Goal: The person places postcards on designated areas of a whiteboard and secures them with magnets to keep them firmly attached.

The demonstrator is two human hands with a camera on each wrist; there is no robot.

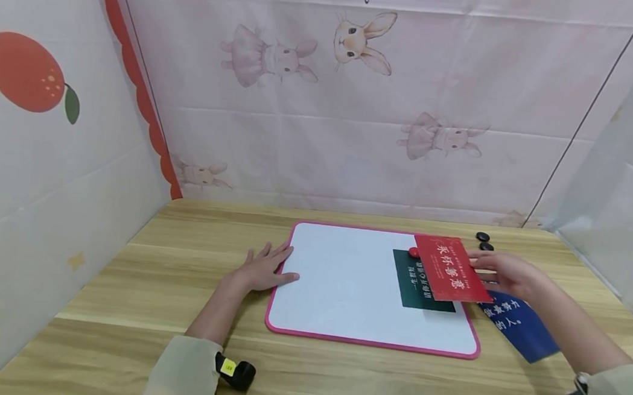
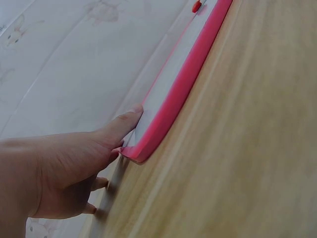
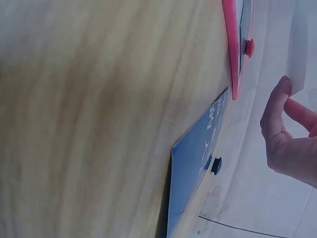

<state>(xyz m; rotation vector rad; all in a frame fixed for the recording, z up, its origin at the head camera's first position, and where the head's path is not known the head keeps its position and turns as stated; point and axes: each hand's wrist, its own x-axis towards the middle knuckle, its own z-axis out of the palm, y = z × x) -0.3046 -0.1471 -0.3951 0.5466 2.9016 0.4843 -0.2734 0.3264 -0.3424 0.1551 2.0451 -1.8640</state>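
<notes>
While a wooden table (image 1: 181,268) spans the foreground, a pink-rimmed whiteboard (image 1: 338,283) lies flat upon it. At the board's left edge rests the left hand (image 1: 263,271), fingers spread, thumb on the white surface. The right hand (image 1: 510,274), beyond the right edge, pinches a red card (image 1: 448,272) between thumb and fingers; this card appears raised, partly covering a green card (image 1: 414,297) on the board. A blue card (image 1: 528,334) lies on the table, farther right. Smallest are a red magnet (image 1: 413,252) at the green card's far edge and two black magnets (image 1: 483,236) near the table's back.
</notes>
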